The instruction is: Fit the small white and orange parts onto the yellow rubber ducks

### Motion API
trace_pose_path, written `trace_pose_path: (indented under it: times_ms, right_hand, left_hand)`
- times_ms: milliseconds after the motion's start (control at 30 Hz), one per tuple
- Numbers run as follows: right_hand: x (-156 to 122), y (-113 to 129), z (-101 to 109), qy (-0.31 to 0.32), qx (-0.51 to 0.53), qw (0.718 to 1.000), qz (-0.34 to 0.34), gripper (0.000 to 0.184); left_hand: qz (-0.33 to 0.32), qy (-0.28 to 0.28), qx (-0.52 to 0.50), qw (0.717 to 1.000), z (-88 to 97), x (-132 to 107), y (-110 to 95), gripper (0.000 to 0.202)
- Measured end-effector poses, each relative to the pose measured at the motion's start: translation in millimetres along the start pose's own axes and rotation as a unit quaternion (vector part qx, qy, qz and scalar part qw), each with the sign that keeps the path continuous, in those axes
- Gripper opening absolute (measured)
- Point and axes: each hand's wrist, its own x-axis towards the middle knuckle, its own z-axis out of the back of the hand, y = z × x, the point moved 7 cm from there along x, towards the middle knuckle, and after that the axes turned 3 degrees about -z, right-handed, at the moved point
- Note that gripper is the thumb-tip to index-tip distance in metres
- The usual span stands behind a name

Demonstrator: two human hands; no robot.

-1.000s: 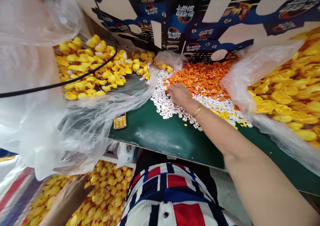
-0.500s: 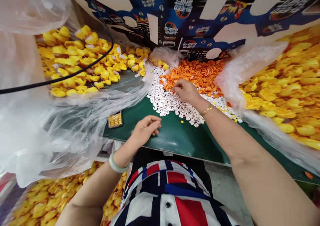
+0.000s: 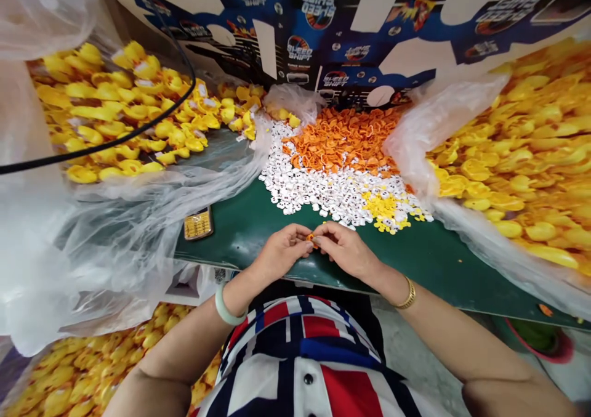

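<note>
Pinching a small orange piece (image 3: 311, 238) between curled, nearly closed fingers of left hand (image 3: 281, 252) and right hand (image 3: 349, 252), above green surface (image 3: 240, 225) near its front edge. Could drop it over that edge through so slight a hold.

1. The work surface is formed by a green table (image 3: 240, 235), glossy, its near strip left bare.
2. White pieces (image 3: 300, 189), dark-marked, are spread mid-table.
3. Behind and partly over them, orange pieces (image 3: 344, 138) are heaped.
4. Small yellow pieces (image 3: 384, 210) are scattered across the white, right side.
5. Clear plastic sheeting (image 3: 207, 180) is draped over the left.
6. Beside it, what seems a phone-like object (image 3: 198, 225) is laid; detail blurred.
</note>
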Motion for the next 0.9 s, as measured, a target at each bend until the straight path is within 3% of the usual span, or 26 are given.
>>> trace_pose_path:
  times_ms: [100, 167, 267, 333, 467, 533, 600, 667, 733, 833, 900]
  right_hand:
    - [14, 6, 13, -0.031, -0.137, 0.988, 0.069, 0.018]
    - [26, 10, 21, -0.074, -0.275, 0.953, 0.107, 0.02]
    - [39, 12, 19, -0.087, -0.437, 0.882, 0.152, 0.018]
    - [40, 11, 13, -0.062, -0.462, 0.863, 0.194, 0.019]
    - [29, 6, 13, -0.027, -0.369, 0.899, 0.235, 0.026]
    - [25, 6, 18, -0.035, -0.33, 0.916, 0.223, 0.029]
    - [22, 10, 16, -0.025, -0.343, 0.912, 0.225, 0.032]
    - [21, 17, 5, 0.011, -0.395, 0.884, 0.25, 0.035]
    - [20, 23, -8, 0.046, -0.446, 0.85, 0.278, 0.035]
    - [22, 22, -15, 0.059, -0.483, 0.829, 0.277, 0.024]
    - [24, 18, -11, 0.043, -0.467, 0.849, 0.244, 0.017]
  left_hand:
    - [-0.039, -0.038, 0.048, 0.997, 4.5, 0, -2, 0.031]
    - [-0.107, -0.05, 0.159, 0.98, 5.7, -3, -12, 0.029]
    - [-0.238, -0.028, 0.376, 0.895, -0.6, -12, -30, 0.026]
    - [-0.279, -0.016, 0.483, 0.829, -2.4, -19, -36, 0.025]
    - [-0.24, 0.017, 0.629, 0.74, 0.9, -28, -38, 0.022]
    - [-0.211, 0.049, 0.668, 0.712, 0.2, -31, -38, 0.025]
    - [-0.195, 0.076, 0.684, 0.699, -0.5, -32, -39, 0.027]
    - [-0.192, 0.09, 0.673, 0.709, 1.1, -31, -42, 0.027]
    - [-0.186, 0.086, 0.62, 0.757, 7.4, -28, -45, 0.025]
    - [-0.111, 0.045, 0.408, 0.905, 27.0, -18, -42, 0.016]
    - [-0.03, 0.001, 0.187, 0.982, 37.7, -13, -30, 0.016]
